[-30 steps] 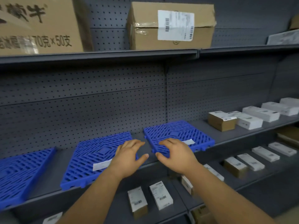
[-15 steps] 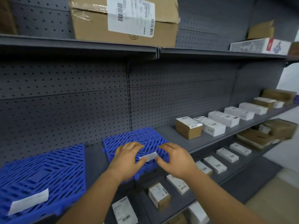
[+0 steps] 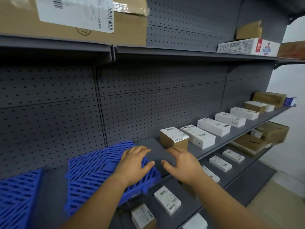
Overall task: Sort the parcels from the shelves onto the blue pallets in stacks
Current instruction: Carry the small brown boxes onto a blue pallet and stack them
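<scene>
Head view | left hand (image 3: pixel 134 164) grip loose, empty, over blue pallet (image 3: pixel 92 172) | right hand (image 3: pixel 181 164) grip loose, empty | edges blurred

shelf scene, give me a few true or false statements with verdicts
1. Both hands hold nothing: the left hand and the right hand are empty. True.
2. A parcel is stacked on the blue pallet. False: no parcel lies on it.
3. The brown parcel stands on the middle shelf, right of the pallet. True.
4. The white box lies on the floor. False: it lies on the shelf beside the brown parcel.
5. The big carton sits on the top shelf. True.
</scene>
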### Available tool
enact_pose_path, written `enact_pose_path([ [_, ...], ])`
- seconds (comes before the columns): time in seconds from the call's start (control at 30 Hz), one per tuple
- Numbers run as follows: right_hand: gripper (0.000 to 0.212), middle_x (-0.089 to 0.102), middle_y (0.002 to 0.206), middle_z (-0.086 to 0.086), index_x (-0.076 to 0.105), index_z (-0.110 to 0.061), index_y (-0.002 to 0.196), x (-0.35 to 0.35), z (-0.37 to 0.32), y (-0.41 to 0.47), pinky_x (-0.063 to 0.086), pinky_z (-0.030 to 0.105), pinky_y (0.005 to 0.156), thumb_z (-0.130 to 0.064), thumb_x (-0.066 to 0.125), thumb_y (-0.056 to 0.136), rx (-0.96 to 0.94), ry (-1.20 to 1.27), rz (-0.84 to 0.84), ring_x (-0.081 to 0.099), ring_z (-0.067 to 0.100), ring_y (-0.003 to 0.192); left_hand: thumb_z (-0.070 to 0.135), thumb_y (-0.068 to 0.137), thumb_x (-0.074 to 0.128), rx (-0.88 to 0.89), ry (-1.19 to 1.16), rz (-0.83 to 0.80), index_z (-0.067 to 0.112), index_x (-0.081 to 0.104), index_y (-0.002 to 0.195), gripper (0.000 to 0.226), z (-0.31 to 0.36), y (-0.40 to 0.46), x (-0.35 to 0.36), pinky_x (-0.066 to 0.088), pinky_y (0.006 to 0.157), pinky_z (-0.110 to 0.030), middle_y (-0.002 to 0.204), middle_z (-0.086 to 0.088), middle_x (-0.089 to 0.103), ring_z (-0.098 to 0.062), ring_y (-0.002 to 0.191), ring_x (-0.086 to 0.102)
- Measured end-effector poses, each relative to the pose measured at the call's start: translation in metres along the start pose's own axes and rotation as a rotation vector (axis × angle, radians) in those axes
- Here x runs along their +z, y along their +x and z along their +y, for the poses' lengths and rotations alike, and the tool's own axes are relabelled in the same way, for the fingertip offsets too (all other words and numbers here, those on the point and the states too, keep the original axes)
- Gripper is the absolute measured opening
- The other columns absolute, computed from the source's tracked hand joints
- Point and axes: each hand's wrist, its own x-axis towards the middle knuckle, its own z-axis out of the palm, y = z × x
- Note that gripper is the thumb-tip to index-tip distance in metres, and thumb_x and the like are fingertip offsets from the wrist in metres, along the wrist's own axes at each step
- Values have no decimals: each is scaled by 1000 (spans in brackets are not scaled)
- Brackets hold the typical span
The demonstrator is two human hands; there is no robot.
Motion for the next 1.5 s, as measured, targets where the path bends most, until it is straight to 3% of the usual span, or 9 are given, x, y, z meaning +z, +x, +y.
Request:
enact_pose_path([
  [0.37, 62, 62, 115, -3, 64, -21, 117, -33, 130, 0, 49, 33, 86, -63, 41, 79, -100, 51, -51, 56, 17, 108, 59, 92, 40, -108, 64, 21, 32, 37, 141, 56, 109, 46, 51, 17, 112, -31, 145, 14, 36, -8, 136, 26],
  [0.6, 49, 57, 126, -9, 58, -25, 128, -58, 198, -3, 41, 22, 91, -52, 56, 86, -139, 94, -50, 50, 11, 117, 59, 92, 41, -133, 58, 22, 33, 38, 140, 55, 163, 70, 80, 15, 110, -30, 143, 13, 38, -8, 135, 26],
  [1.07, 57, 61, 122, -8, 62, -23, 123, -79, 319, 69, 46, 30, 92, -58, 47, 81, -104, 41, 7, 53, 13, 114, 57, 91, 44, 31, -36, 115, 33, 45, 136, 51, 219, 213, 135, 17, 109, -27, 138, 18, 40, -3, 131, 27],
  [1.23, 61, 62, 122, -7, 62, -24, 123, -91, 360, 100, 47, 34, 93, -62, 43, 80, -78, 32, 45, 53, 14, 114, 55, 92, 46, 50, -56, 123, 33, 45, 136, 50, 230, 266, 146, 13, 107, -24, 139, 17, 40, -5, 132, 27],
  [1.5, 61, 62, 121, -8, 63, -23, 121, -95, 415, 126, 47, 35, 93, -61, 42, 79, -81, 47, 65, 54, 13, 114, 56, 92, 43, 22, -9, 87, 32, 43, 138, 52, 258, 311, 167, 16, 113, -30, 142, 16, 38, -6, 133, 26],
])
